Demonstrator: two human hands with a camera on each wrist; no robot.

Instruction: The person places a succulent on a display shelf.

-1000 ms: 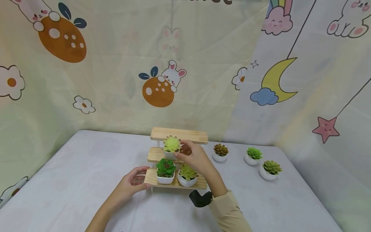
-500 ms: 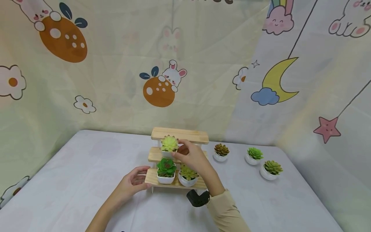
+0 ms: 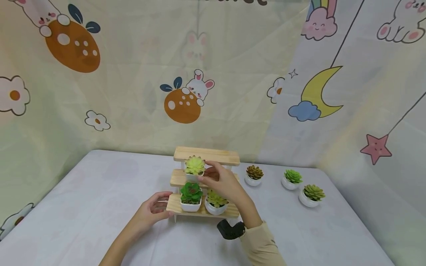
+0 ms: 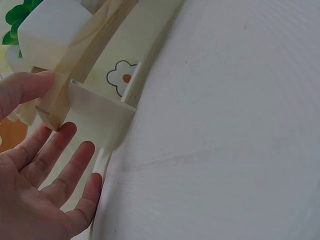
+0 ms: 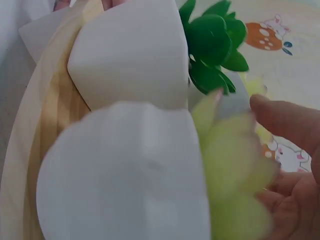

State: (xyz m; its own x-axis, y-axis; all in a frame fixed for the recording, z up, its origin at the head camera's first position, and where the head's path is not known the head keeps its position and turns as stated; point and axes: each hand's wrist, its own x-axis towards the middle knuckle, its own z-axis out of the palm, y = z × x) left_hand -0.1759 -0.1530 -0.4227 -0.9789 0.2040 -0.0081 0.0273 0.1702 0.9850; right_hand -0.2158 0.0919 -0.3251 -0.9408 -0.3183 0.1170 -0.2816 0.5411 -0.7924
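Bunny-printed fabric (image 3: 133, 74) backs a white table (image 3: 100, 192), left fingers (image 4: 55, 147) gripping a wooden stand (image 3: 206, 155), right fingers (image 3: 210, 181) a pale succulent (image 3: 194, 165).

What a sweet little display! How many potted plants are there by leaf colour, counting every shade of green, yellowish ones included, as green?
Brown plant: 1
Green plants: 5
Total: 6 potted plants
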